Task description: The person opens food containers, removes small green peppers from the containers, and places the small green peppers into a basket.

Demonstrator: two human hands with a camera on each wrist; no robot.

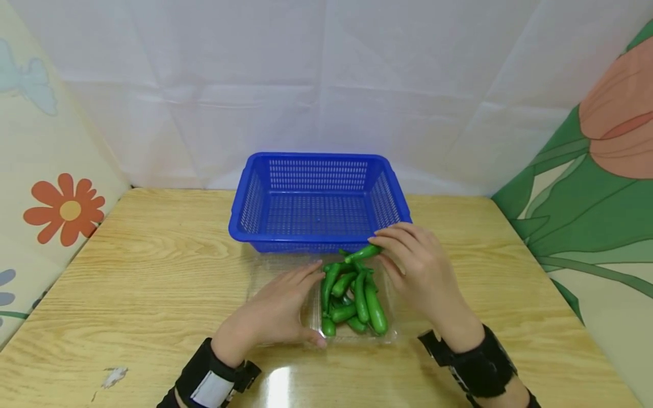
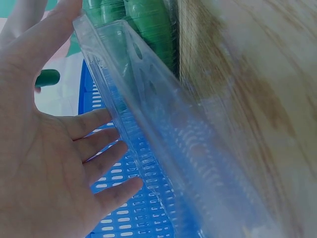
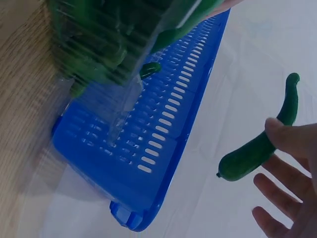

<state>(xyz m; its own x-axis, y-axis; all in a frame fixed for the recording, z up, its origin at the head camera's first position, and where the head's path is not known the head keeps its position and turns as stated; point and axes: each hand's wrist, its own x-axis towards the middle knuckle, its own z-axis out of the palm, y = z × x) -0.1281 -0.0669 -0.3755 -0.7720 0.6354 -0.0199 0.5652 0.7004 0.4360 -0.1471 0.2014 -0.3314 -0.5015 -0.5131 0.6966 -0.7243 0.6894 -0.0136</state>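
My right hand (image 1: 420, 269) pinches a green pepper (image 3: 247, 156) between thumb and fingers, just above the far right part of a clear plastic box (image 1: 390, 334). Several more green peppers (image 1: 360, 297) lie heaped in that box. My left hand (image 1: 278, 309) is spread at the left side of the box, over its clear lid (image 2: 168, 134). In the left wrist view its fingers are loosely extended, with the tips at the plastic edge. The hand hides part of the lid in the head view.
Directly behind the box stands a blue slotted basket (image 1: 318, 238), with no peppers visible inside. All of it rests on a wooden table (image 1: 153, 272). A white sheet (image 1: 204, 102) hangs behind, and flower-patterned panels (image 1: 586, 226) flank both sides.
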